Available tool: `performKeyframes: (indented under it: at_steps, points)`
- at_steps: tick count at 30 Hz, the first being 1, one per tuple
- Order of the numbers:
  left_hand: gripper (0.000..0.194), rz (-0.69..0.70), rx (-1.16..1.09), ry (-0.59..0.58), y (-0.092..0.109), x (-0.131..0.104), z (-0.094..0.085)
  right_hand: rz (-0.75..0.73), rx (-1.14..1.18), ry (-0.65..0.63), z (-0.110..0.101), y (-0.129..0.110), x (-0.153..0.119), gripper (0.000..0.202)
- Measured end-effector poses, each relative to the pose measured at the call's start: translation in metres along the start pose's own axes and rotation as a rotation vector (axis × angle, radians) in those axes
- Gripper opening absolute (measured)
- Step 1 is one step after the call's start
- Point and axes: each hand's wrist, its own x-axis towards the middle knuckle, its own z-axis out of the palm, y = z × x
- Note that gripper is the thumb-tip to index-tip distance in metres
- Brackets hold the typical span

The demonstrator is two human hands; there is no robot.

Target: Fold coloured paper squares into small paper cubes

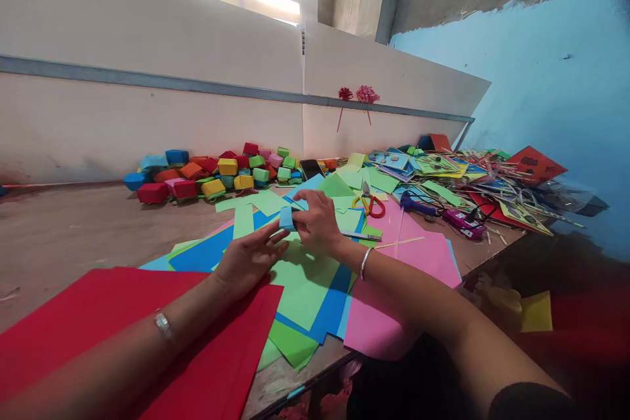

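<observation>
A small light blue folded paper box (286, 218) is held up between my two hands, above the spread paper sheets. My right hand (315, 222) pinches it from the right, with the fingers bent and partly covering it. From the lower left, my left hand (252, 256) reaches the box with its foremost fingertips; the other fingers are loosely bent beneath. Under both hands lie light green sheets (300, 282) and blue sheets (204, 251). A stack of red sheets (236, 341) is below my left forearm. A metal blade-like strip (361, 235) lies beside my right wrist.
Several coloured paper cubes (214, 189) are piled along the wall. Scissors with red and yellow handles (377, 207) lie right of my hands on pink paper (413, 262). Farther right are a blue glue gun (418, 203), a purple power strip (465, 223) and heaped paper scraps.
</observation>
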Motion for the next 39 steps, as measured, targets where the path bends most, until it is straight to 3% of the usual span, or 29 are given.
performKeyframes:
  at_steps: [5,9,39]
  points:
    - [0.024,0.016,-0.071,-0.021,0.0029,0.0044,-0.0033,0.004,0.061,-0.169,-0.0034,-0.0021,0.0023,0.028]
    - [0.024,0.0,-0.101,-0.04,0.0046,0.0059,-0.0042,0.03,0.106,-0.216,-0.004,-0.0007,0.0017,0.024]
    - [0.032,-0.052,-0.126,-0.026,0.0056,0.0019,0.0029,-0.046,0.201,-0.119,0.0051,0.0041,-0.0034,0.018]
